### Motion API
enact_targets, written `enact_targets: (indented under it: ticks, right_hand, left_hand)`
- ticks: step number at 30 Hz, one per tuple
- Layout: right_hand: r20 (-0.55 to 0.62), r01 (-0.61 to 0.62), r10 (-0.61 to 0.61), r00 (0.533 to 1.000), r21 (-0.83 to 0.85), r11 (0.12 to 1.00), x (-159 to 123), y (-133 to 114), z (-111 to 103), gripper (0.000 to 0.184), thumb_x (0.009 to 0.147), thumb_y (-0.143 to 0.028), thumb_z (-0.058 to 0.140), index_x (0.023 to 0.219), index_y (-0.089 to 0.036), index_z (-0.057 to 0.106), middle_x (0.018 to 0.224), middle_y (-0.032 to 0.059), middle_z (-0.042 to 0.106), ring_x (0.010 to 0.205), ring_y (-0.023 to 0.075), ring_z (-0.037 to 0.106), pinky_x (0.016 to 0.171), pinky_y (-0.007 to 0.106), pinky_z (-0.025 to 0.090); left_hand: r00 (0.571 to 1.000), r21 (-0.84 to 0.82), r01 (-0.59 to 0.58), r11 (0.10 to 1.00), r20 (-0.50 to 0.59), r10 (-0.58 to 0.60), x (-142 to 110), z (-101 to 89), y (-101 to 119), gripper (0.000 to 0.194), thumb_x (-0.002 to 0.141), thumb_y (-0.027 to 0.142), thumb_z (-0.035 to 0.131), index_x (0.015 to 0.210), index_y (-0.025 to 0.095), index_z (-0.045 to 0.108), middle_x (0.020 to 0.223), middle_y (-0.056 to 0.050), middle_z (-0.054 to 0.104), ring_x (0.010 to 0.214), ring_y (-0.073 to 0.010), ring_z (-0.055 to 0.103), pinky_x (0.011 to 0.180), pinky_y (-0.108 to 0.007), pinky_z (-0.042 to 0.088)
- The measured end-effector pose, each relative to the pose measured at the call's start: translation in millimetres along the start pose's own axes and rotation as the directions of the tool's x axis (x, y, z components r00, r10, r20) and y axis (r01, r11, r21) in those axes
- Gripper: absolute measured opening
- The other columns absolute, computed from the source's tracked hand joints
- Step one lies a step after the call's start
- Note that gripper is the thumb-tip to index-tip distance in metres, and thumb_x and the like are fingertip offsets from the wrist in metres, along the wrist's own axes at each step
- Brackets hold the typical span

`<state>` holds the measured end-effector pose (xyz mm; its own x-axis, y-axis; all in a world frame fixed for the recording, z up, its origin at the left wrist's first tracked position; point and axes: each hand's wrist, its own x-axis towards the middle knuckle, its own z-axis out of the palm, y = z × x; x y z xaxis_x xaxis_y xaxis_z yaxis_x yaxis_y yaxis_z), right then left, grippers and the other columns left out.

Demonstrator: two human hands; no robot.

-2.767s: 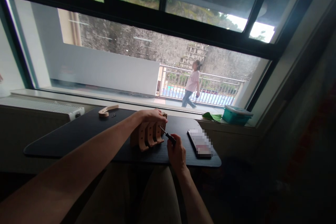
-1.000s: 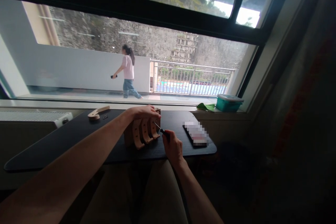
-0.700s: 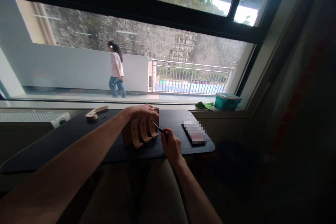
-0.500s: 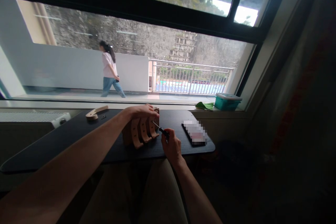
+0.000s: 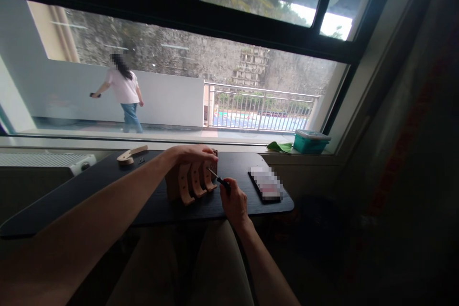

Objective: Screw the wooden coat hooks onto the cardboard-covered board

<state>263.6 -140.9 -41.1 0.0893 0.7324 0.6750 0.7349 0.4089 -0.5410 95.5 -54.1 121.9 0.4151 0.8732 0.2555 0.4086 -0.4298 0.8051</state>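
Note:
A wooden rack [image 5: 172, 188] stands near the middle of the dark table, with three curved wooden hooks [image 5: 185, 185] along its front. Over its top edge lies my left hand [image 5: 199, 154], its fingers bent down around the rack at the right end. My right hand [image 5: 234, 202] is closed around the dark handle of a screwdriver [image 5: 224, 183]. The thin shaft points up and left, its tip at the rightmost hook; whether it sits in a screw is too small to tell. A loose wooden hook [image 5: 125, 158] lies at the back left, beside a few small screws [image 5: 141, 160].
On the right of the black table [image 5: 238, 203] lies a phone [image 5: 266, 184] with a blurred screen. A teal box [image 5: 311, 142] and a green leaf-like piece [image 5: 279, 147] rest on the windowsill. A radiator [image 5: 43, 160] stands left. Outside the window walks a person [image 5: 124, 87].
The person outside has moved to the left. My hands, the rack and the screwdriver stay almost where they were, with only a slight shift.

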Motion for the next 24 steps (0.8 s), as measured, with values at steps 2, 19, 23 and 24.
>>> enact_targets:
  ticks: [2, 19, 23, 24]
  right_hand:
    - [0.003, 0.000, 0.000, 1.000, 0.001, 1.000, 0, 1, 1, 0.026, 0.091, -0.037, 0.041, 0.108, -0.021, 0.053, 0.089, 0.0026, 0.070, 0.077, 0.0188, 0.067, 0.067, 0.026, 0.044]
    - [-0.061, 0.048, -0.047, 0.997, 0.019, 0.999, 6, 1, 1, 0.026, 0.090, -0.038, 0.044, 0.105, -0.023, 0.060, 0.097, 0.0035, 0.069, 0.081, 0.0150, 0.065, 0.070, 0.024, 0.046]
    - [-0.010, 0.136, -0.137, 0.990, -0.091, 0.987, 16, -6, -10, 0.026, 0.091, -0.032, 0.042, 0.106, -0.021, 0.061, 0.096, 0.0045, 0.068, 0.079, 0.0140, 0.064, 0.067, 0.022, 0.044]
    - [0.023, 0.173, -0.172, 0.985, -0.130, 0.976, 18, -9, -15, 0.026, 0.092, -0.031, 0.042, 0.107, -0.021, 0.060, 0.096, 0.0048, 0.068, 0.079, 0.0141, 0.064, 0.066, 0.022, 0.043]
  left_hand:
    - [0.999, 0.010, 0.046, 0.999, 0.007, -0.046, -5, -11.3, 3, 0.046, 0.047, 0.041, 0.081, 0.084, 0.015, 0.073, 0.087, -0.007, 0.074, 0.075, -0.0201, 0.067, 0.066, -0.023, 0.048]
    - [0.935, -0.501, 0.127, 0.856, -0.228, -0.272, -108, 19.4, -107, 0.070, 0.048, 0.043, 0.083, 0.109, 0.018, 0.059, 0.108, -0.010, 0.070, 0.102, -0.0320, 0.064, 0.088, -0.040, 0.052]
    - [0.925, -0.571, 0.090, 0.816, -0.256, -0.281, -107, 19.0, -118, 0.062, 0.050, 0.038, 0.083, 0.104, 0.018, 0.061, 0.101, -0.007, 0.073, 0.098, -0.0308, 0.065, 0.082, -0.036, 0.054]
    - [0.923, -0.581, 0.086, 0.809, -0.260, -0.284, -109, 17.8, -120, 0.060, 0.050, 0.037, 0.083, 0.103, 0.018, 0.062, 0.099, -0.006, 0.073, 0.097, -0.0306, 0.066, 0.081, -0.035, 0.054]
